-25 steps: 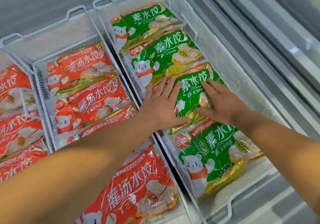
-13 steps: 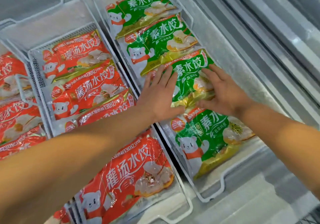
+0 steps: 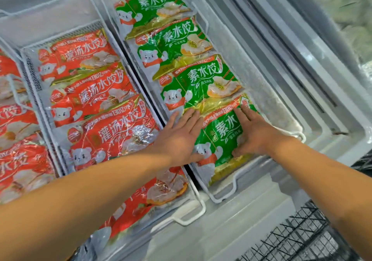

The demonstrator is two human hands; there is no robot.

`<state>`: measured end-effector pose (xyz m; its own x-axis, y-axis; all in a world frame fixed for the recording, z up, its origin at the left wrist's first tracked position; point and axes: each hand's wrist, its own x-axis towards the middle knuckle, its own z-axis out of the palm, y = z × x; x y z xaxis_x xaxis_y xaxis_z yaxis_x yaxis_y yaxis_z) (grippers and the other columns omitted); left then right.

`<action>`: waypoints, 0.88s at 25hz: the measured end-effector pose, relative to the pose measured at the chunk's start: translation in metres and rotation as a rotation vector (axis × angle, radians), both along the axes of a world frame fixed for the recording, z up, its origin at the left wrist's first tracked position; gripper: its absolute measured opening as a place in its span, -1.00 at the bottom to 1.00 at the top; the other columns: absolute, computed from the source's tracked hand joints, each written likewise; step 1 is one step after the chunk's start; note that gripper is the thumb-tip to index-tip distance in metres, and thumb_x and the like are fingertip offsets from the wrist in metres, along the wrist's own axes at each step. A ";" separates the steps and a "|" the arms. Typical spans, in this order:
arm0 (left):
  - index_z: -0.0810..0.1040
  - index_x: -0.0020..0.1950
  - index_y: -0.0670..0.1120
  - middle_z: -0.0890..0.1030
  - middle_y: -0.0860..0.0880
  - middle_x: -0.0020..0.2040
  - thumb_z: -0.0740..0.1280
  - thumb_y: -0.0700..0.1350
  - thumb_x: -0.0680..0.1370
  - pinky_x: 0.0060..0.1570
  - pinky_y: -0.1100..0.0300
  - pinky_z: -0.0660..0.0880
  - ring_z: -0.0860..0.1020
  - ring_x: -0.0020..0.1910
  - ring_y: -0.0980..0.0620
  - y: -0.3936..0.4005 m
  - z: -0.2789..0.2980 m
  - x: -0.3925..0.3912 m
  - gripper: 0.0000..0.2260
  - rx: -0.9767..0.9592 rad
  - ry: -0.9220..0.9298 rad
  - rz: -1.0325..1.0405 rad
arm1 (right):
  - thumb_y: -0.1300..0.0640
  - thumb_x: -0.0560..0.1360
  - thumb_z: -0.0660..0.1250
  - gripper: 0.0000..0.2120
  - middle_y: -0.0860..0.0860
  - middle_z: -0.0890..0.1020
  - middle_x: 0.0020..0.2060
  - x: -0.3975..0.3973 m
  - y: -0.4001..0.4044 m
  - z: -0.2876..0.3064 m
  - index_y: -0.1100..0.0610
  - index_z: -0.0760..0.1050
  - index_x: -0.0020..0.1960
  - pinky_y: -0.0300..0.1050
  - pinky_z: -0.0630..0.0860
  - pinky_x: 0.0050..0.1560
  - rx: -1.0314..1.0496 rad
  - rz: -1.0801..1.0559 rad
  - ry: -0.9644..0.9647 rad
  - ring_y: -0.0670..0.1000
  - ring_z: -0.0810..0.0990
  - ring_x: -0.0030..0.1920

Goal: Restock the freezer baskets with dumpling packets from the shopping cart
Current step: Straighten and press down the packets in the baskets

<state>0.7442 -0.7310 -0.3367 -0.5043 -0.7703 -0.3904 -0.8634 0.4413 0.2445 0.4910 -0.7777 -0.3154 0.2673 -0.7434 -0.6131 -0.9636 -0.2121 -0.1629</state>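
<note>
Several green dumpling packets overlap in a row in the right white wire freezer basket (image 3: 225,197). The nearest green packet (image 3: 220,133) lies at the basket's front end. My left hand (image 3: 179,137) lies flat on its left side with fingers straight. My right hand (image 3: 254,131) rests flat on its right side, thumb at the lower edge. The third green packet (image 3: 203,87) sits just beyond, uncovered. The basket to the left (image 3: 187,222) holds several red dumpling packets (image 3: 112,137).
More red packets (image 3: 14,123) fill a basket at the far left. The freezer's frosted inner wall (image 3: 267,99) and sliding lid rails (image 3: 302,63) run along the right. Black wire mesh of the shopping cart (image 3: 298,238) shows at the bottom right.
Both hands have slid back from the third green packet onto the nearest one. The third packet now lies uncovered. The view has shifted toward the freezer's front edge.
</note>
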 end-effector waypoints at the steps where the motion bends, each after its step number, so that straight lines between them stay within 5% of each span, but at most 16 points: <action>1: -0.27 0.59 -0.06 -0.30 -0.05 0.59 0.18 0.37 0.52 0.50 -0.10 -0.35 -0.37 0.54 -0.03 0.001 0.006 0.000 -0.08 0.020 0.034 0.024 | -0.30 0.13 0.56 0.36 0.02 -0.24 0.57 0.002 0.001 0.004 0.02 -0.29 0.58 0.04 0.08 0.54 0.005 -0.014 0.014 0.08 -0.16 0.58; 11: 0.32 0.50 -0.12 0.36 -0.15 0.49 0.35 0.11 0.53 0.47 0.07 0.19 0.28 0.48 -0.14 0.091 0.119 0.123 -0.39 -0.158 0.248 0.500 | -0.19 0.38 0.44 -0.16 0.14 0.29 0.43 0.162 0.073 0.106 0.13 0.18 0.49 0.06 0.35 0.38 -0.136 0.095 -0.075 0.20 0.31 0.41; 22: 0.42 0.42 -0.18 0.49 -0.20 0.37 0.32 0.14 0.48 0.38 0.03 0.34 0.44 0.36 -0.18 0.312 0.199 0.376 -0.39 -0.335 0.234 0.983 | -0.18 0.43 0.41 -0.16 0.13 0.25 0.48 0.429 0.234 0.192 0.15 0.16 0.54 0.02 0.32 0.41 -0.202 0.460 -0.229 0.18 0.28 0.45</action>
